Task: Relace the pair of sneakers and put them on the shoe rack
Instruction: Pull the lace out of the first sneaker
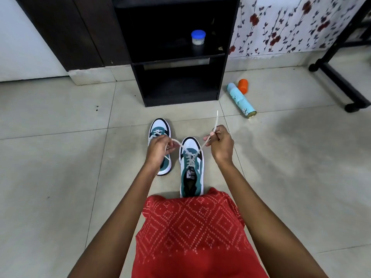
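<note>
Two teal, white and black sneakers stand on the tiled floor, toes pointing away from me. The right sneaker (191, 169) has its white lace (189, 157) threaded through the eyelets, and both lace ends are pulled up and outward. My left hand (158, 150) grips one end above the left sneaker (159, 129), hiding that shoe's middle. My right hand (219, 144) pinches the other end, whose tip sticks up past the fingers. The black shoe rack (178, 63) stands just beyond the shoes.
A small jar with a blue lid (198, 38) sits on the rack's middle shelf. A teal spray can (241, 101) lies on the floor right of the rack beside an orange cap (243, 86). A black wheeled stand (341, 85) is at far right. My red patterned garment (190, 227) fills the foreground.
</note>
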